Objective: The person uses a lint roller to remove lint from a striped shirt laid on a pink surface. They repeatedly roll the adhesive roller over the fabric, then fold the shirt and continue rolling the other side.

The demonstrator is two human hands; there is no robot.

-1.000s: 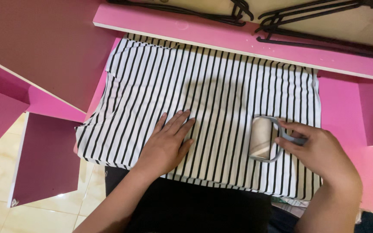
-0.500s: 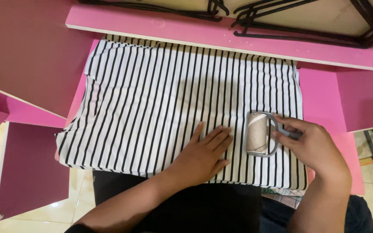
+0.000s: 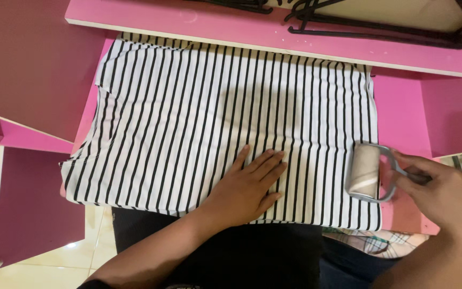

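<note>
A white cotton garment with thin black vertical stripes [image 3: 199, 118] covers a bright pink tabletop [image 3: 399, 107]. The grey-framed lint roller with a beige paper drum [image 3: 363, 171] sits at its edge. Black wire hangers [image 3: 370, 29] lie above; the floor tiles [image 3: 44, 273] are cream.

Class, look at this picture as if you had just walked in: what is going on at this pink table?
A person is running a lint roller over a black-and-white striped garment spread flat on a pink table. The left hand presses flat on the fabric. The right hand has its grip on the roller's grey handle, with the roller at the garment's right edge. Black hangers lie on the shelf behind.
</note>
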